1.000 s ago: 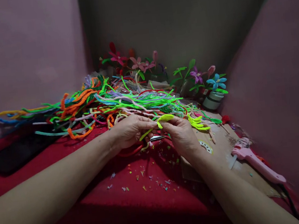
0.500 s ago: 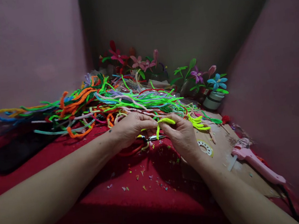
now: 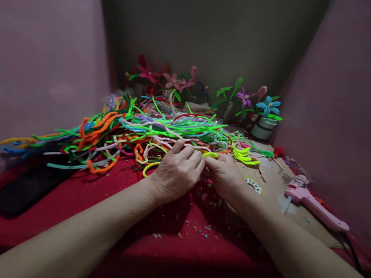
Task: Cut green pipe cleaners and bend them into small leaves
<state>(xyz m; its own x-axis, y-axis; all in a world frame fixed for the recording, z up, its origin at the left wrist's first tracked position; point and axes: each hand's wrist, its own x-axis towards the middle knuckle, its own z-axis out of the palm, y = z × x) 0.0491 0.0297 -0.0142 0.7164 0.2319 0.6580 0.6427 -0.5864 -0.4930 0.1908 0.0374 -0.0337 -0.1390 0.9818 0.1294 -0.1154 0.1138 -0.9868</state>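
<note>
Between my fingertips is a short yellow pipe cleaner [image 3: 210, 155], mostly hidden by the hands. My left hand [image 3: 180, 170] is curled with its back toward me, its fingers closed at the piece's near end. From the other side my right hand [image 3: 225, 174] pinches the same piece between thumb and fingers. Just right of the right hand lie several bent yellow pipe cleaners [image 3: 245, 155] in a small bunch. A yellow scissors handle [image 3: 149, 167] shows behind the left wrist; the blades are hidden by the hand.
A large heap of coloured pipe cleaners [image 3: 171, 127] spreads behind my hands. A pink glue gun [image 3: 316, 204] and a white ring [image 3: 254, 185] rest on cardboard [image 3: 276, 173]. A dark phone [image 3: 23, 188] lies left on the red cloth [image 3: 124, 248]. Potted pipe-cleaner flowers [image 3: 268, 105] stand behind.
My left hand has turned over and closed in against the right, covering the yellow piece's dangling end and the scissors' blades. The right hand still pinches it. The view has shifted slightly.
</note>
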